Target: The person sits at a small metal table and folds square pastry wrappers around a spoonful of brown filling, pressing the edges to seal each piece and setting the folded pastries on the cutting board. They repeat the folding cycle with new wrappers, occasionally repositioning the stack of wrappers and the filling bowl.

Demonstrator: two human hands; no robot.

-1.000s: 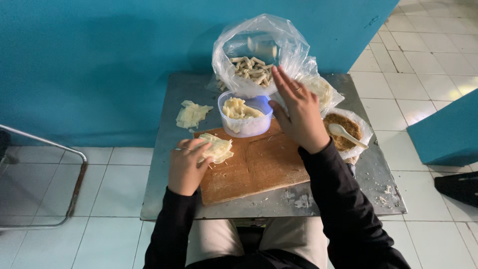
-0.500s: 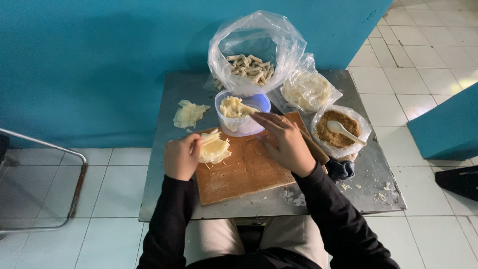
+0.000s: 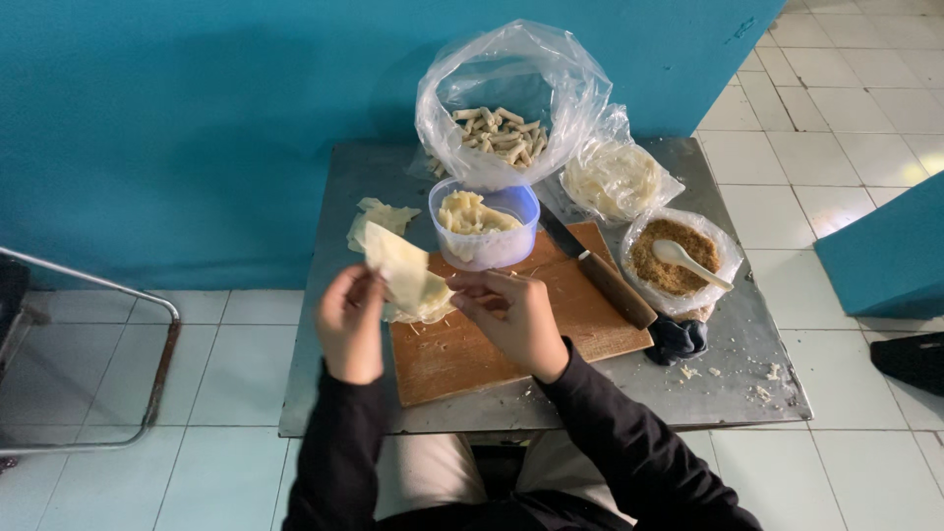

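A: What's the biggest thing here?
B: The metal table (image 3: 728, 393). On it lies the wooden cutting board (image 3: 511, 344), our landmark.

A: And around the board?
B: Beyond its far edge stands a clear bag of rolled pieces (image 3: 497, 133); nearer, touching the board's far edge, a plastic tub (image 3: 487, 221) of filling. A knife (image 3: 600, 275) lies across the board's right side.

A: The hands?
B: Both hover over the board's left corner. The left hand (image 3: 351, 324) and right hand (image 3: 511, 315) pinch a pale wrapper sheet (image 3: 403, 275) between thumbs and fingertips; it stands up between them, one corner pointing away.
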